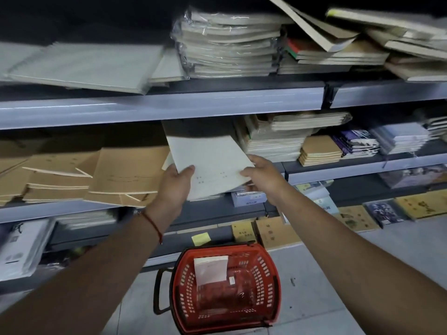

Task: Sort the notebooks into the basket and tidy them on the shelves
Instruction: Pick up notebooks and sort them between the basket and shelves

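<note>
Both my left hand (175,187) and right hand (262,175) grip one pale, flat paper notebook (210,163) by its near corners at the grey metal middle shelf's (72,209) front edge.

basket (226,290) on floor below shelves | notebook (211,268) in basket | folders (125,176) left of held notebook (208,163)

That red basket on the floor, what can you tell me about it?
The red basket looks like plastic, with slotted walls and a black handle folded down at its left side. It stands upright on the pale floor below the shelves, between the person's arms. Inside lies a pale notebook in clear wrap. Neither hand touches it.
</note>
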The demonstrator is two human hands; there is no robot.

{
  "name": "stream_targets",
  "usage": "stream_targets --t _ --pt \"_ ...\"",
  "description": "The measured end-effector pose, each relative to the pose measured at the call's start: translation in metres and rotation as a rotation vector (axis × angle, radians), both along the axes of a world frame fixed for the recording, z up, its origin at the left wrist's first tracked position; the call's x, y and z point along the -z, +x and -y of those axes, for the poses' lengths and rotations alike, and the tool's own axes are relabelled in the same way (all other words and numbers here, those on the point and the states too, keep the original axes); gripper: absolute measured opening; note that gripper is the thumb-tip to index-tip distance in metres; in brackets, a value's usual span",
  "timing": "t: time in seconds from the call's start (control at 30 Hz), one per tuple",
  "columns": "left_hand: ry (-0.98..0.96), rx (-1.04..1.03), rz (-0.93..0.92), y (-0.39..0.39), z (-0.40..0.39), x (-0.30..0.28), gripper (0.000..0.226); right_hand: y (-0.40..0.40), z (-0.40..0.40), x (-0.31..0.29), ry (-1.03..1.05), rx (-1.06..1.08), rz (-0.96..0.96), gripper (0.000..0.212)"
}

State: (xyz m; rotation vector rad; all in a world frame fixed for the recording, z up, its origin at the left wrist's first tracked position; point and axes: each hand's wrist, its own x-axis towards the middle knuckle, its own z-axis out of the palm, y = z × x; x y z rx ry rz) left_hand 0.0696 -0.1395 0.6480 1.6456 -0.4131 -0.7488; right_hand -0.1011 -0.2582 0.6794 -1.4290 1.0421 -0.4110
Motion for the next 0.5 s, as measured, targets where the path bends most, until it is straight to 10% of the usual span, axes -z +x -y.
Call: stream_targets --t 0.5 --pt "0.186 -0.021 0.080 0.048 0.074 -0.005 0.046 0.048 0.055 0.020 -0.416 -0.005 -0.436 0.050"
